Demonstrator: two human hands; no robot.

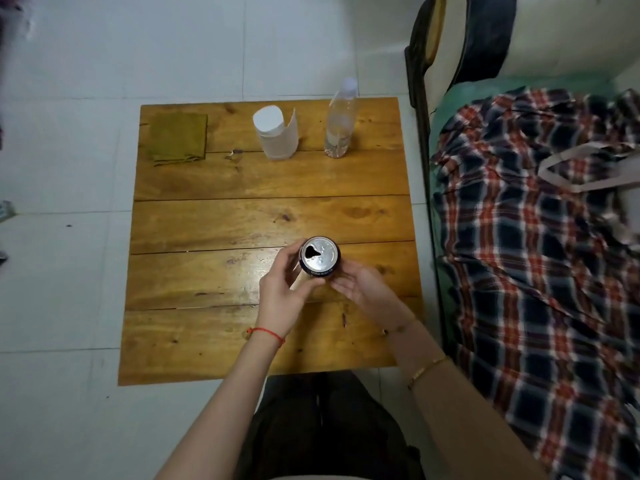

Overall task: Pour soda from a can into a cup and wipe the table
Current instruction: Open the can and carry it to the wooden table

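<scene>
A square wooden table [242, 216], made of honey-coloured planks with dark seams and a glossy sheen, stands on pale floor tiles, seen from above. Near its front centre, an upright soda can [320, 257] with a dark body and silver top sits between two bare hands; its mouth is open, a dark teardrop-shaped hole. The left hand [282, 296] curls around the can's left side, thumb and fingers touching its wall. The right hand [360, 285] cups the right side, fingers loosely bent against it. Whether the can rests on the wood or is lifted slightly is hard to tell from this angle.

Along the far edge, from left to right: a folded olive-green cloth [178, 137], flat and matte; a white cup [275, 133], slightly translucent, with what looks like a loose flap at its right side; and a clear plastic bottle [341, 121], tall and slim with a pale cap. The wide middle of the table lies bare between the can and these items. Just beside the table's right edge is a bed with a rumpled plaid fabric [540, 237] in red, navy and white.
</scene>
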